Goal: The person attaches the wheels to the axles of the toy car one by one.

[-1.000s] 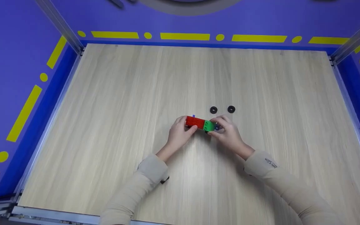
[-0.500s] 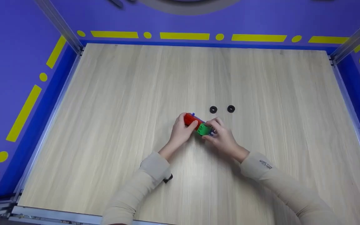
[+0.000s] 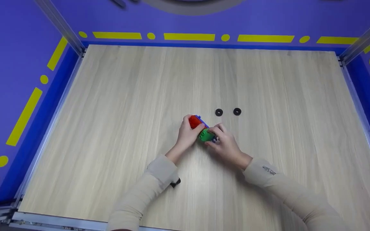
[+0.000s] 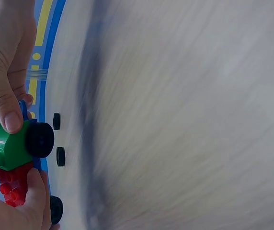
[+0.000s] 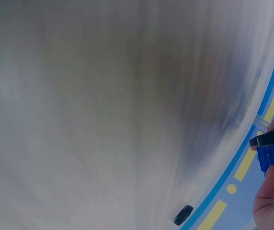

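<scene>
My left grip [image 3: 185, 134] and right grip [image 3: 228, 146] are holding one toy vehicle [image 3: 206, 135]

Nearest me, one metal rail [image 3: 59, 221] is edging the worktop [image 3: 124, 112], and my two beige cloth sleeves, left sleeve [image 3: 151, 184] and right sleeve [image 3: 289, 184], are reaching in over it. One dark piece [image 3: 175, 183], too small to make out, is showing at my left cuff.

Ahead, I am holding the vehicle over the worktop, my left fingers and thumb wrapping one studded red block [image 4: 15, 184], my right pinching one glossy green block [image 4: 7, 146] with a sloping face. A ridged blue base [image 5: 271, 155] is running beneath them. Two round black fitted wheels [image 4: 40, 140] are showing on one side; my fingers are covering other parts, so I am not managing a full count.

Just beyond, two loose black wheels, ring-shaped with centre holes, are lying apart on the pale, wood-grained worktop: a left wheel [image 3: 219, 112] and a right wheel [image 3: 237, 111].

Farthest off, a smooth purple-blue back wall [image 3: 268, 19] is carrying four yellow bars and four yellow dots, and two metal posts [image 3: 59, 24] are standing at its corners.
</scene>
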### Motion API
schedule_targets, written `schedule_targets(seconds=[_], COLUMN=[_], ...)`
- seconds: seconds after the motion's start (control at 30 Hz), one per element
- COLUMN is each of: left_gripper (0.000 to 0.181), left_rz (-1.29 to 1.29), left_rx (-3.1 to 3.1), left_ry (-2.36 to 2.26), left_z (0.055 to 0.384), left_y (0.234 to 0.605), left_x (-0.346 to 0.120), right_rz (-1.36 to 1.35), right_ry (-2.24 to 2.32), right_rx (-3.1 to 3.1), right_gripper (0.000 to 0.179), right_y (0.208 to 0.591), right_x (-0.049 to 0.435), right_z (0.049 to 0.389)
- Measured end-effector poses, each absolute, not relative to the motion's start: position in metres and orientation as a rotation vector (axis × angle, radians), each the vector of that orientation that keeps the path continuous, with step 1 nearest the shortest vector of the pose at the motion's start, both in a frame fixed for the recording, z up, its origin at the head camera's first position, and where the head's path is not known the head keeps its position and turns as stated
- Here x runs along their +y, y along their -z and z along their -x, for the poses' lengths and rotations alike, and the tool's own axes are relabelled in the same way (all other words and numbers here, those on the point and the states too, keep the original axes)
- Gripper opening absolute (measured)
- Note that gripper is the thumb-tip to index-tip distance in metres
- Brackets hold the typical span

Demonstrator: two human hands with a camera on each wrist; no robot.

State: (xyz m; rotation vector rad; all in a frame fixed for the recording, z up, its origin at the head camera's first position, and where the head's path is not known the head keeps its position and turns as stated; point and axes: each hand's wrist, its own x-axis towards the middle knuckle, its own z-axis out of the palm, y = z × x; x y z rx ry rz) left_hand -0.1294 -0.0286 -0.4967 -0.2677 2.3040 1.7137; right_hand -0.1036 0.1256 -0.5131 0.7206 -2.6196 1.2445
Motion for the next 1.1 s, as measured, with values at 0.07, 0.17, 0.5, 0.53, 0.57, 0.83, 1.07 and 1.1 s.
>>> schedule_targets(seconds=[0.07, 0.17, 0.5, 0.53, 0.57, 0.83, 1.07, 1.1], left_gripper=[0.057, 0.053, 0.051, 0.051, 0.052, 0.05, 0.051, 0.052], left_rz=[0.283, 0.307, 0.364, 0.368, 0.369, 0.383, 0.382, 0.379], left_rx=[2.299, 2.284, 2.211, 2.203, 2.195, 2.145, 2.11, 2.103], left_ry=[-1.718, -1.742, -1.821, -1.828, -1.837, -1.901, -1.923, -1.926], left_z=[0.131, 0.133, 0.135, 0.135, 0.135, 0.135, 0.136, 0.136], left_y=[0.498, 0.501, 0.503, 0.503, 0.502, 0.503, 0.504, 0.503], left_x=[-0.029, -0.03, -0.036, -0.037, -0.037, -0.039, -0.04, -0.041], right_rz=[-0.702, -0.654, -0.409, -0.383, -0.356, -0.201, -0.105, -0.1], right_ry=[-1.261, -1.323, -1.64, -1.653, -1.665, -1.732, -1.765, -1.77], right_rx=[-2.639, -2.664, -2.765, -2.777, -2.793, -2.871, -2.878, -2.871], right_gripper=[0.033, 0.028, 0.029, 0.03, 0.03, 0.03, 0.03, 0.03], right_y=[0.512, 0.509, 0.499, 0.498, 0.498, 0.496, 0.495, 0.495], right_x=[0.125, 0.125, 0.14, 0.142, 0.145, 0.164, 0.178, 0.18], right_z=[0.103, 0.104, 0.123, 0.126, 0.128, 0.147, 0.161, 0.163])
